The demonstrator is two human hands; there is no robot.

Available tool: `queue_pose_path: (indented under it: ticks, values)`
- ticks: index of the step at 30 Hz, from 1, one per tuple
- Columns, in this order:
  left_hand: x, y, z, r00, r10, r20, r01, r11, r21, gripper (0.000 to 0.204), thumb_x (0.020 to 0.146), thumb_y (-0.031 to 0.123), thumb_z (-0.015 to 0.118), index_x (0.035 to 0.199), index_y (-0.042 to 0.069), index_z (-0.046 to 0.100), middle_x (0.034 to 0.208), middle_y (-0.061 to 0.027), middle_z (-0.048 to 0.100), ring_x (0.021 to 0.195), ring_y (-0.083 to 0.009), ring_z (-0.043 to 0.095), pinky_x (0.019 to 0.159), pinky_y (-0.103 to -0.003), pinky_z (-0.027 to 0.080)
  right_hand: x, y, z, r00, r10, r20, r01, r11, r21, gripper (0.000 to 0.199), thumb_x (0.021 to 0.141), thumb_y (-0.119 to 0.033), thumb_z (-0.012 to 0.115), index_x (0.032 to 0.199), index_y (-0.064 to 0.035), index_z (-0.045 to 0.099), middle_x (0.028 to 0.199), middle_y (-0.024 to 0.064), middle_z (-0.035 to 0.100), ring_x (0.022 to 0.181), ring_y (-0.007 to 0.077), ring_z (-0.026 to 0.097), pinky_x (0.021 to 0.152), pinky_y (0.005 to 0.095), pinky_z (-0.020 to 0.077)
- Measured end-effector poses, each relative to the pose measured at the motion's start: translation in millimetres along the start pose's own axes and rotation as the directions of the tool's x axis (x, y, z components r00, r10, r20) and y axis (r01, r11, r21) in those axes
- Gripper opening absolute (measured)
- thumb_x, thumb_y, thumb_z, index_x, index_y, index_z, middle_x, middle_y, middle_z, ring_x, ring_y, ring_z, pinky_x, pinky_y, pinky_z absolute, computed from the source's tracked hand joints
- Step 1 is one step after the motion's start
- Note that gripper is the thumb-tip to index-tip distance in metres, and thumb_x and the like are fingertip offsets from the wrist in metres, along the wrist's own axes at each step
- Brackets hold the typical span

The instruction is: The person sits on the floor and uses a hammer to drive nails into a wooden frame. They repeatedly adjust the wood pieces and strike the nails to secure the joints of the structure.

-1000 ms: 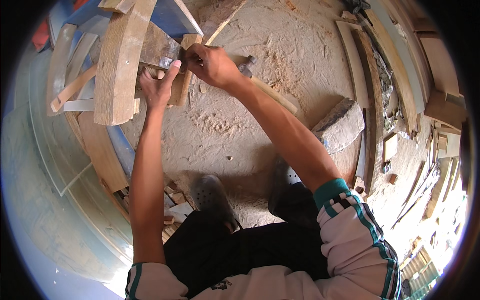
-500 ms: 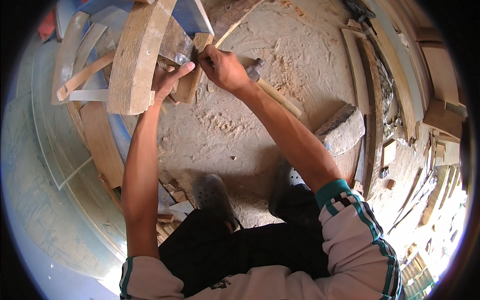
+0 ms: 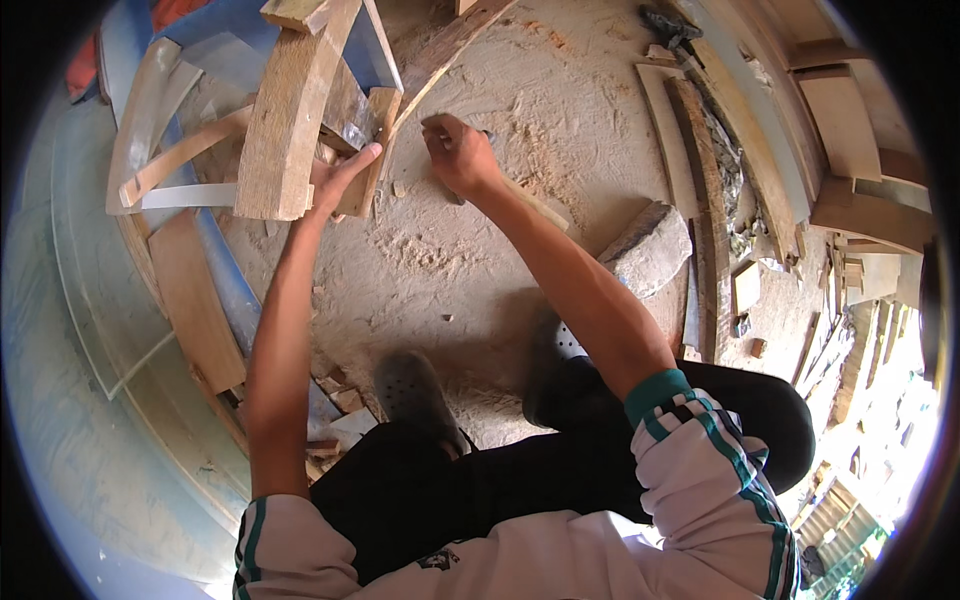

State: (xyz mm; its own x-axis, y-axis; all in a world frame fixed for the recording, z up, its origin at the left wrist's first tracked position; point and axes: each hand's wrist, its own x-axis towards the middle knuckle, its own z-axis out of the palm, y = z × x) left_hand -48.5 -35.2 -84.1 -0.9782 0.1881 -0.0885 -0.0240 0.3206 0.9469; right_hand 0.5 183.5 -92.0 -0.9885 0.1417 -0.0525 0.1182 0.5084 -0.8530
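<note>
Two hands work at a wooden frame on a sandy floor.

Since a moment ago, the right hand (image 3: 460,155) has pulled away from the small wooden block (image 3: 372,150) and now sits just beside it, fingers curled shut around something too small to tell. The left hand (image 3: 335,185) lies open, fingers spread against the block, beside the curved plank (image 3: 290,110). Sawdust covers the floor (image 3: 500,270); a stone (image 3: 650,250) and boards (image 3: 700,180) lie to the right.

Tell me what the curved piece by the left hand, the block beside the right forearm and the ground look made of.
Curved piece: bare, unfinished wood; pale with visible grain. The left hand rests against the frame under it.
Block: looks like rough grey stone, possibly concrete; dull and chipped.
Ground: packed dirt dusted with sawdust, sandy and grainy.
</note>
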Motion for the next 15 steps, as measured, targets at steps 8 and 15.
queue_pose_path:
  ticks: [8,15]
  values:
    - [-0.9,-58.1,3.4,0.945,0.229,-0.233,-0.158,0.944,0.289,0.074,0.069,0.030,0.091,0.121,-0.008,0.056,0.118,-0.0171,0.063,0.105,-0.0238,0.062,0.092,-0.036,0.048,-8.6,4.9,-6.1,0.996,0.001,0.089,0.040,0.886,-0.462,0.028,0.089,-0.024,0.061,0.112,-0.0087,0.067,0.104,0.0170,0.071,0.099,0.0334,0.068,0.085,0.0444,0.0545]
    - [-12.8,-24.5,-0.8,0.994,0.109,-0.014,-0.110,0.991,-0.073,0.052,0.078,0.022,0.083,0.118,0.001,0.058,0.109,-0.0109,0.063,0.102,-0.0238,0.060,0.088,-0.038,0.049,10.0,-31.8,12.2,0.993,-0.051,0.110,0.065,0.990,-0.127,0.032,0.090,-0.024,0.064,0.118,-0.0092,0.067,0.107,0.0169,0.071,0.098,0.0340,0.069,0.085,0.0412,0.0548]
